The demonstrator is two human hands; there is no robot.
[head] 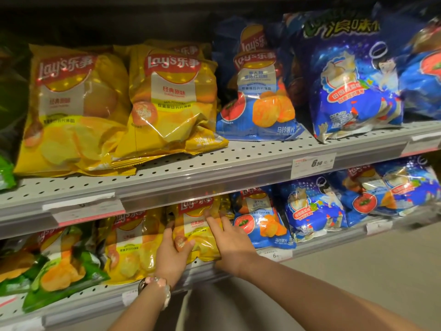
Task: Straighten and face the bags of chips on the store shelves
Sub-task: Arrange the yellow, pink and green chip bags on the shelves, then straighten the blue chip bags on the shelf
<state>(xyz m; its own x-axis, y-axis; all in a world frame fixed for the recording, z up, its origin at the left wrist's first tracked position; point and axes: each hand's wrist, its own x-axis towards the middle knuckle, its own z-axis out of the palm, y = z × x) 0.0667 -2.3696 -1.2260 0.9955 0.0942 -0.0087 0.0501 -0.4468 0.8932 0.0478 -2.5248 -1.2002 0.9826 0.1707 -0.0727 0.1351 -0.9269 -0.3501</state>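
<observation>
Both hands are on the lower shelf [310, 244] now, working one yellow Lay's bag [198, 225] that stands near the front edge between a second yellow bag [133, 244] on its left and a blue tomato-flavour Lay's bag [260, 223] on its right. The left hand [171, 254] cups the bag's lower left side, thumb curled onto the front and the other fingers wrapped behind out of view, so it grips the bag. The right hand [232, 237] lies flat against the bag's right side, fingers [214, 223] straight and slightly spread, pressing but not pinching. This looks like the squaring-up step: the bag is being set upright with its logo forward. Next, I'd judge, it needs a small nudge to line it up with its neighbours, without crushing the air-filled pack. Tight quarters here: the price rail [181, 192] of the upper shelf hangs just over the bag's top, and the blue bag touches the right hand's side. Further left, green bags [59, 271] lie tilted and slumped forward, likely needing attention later. Up on the upper shelf [214, 161], two large yellow Lay's bags [119, 103] lean and overlap, with blue bags [346, 80] to their right. A beaded bracelet [157, 283] sits on the left wrist.
</observation>
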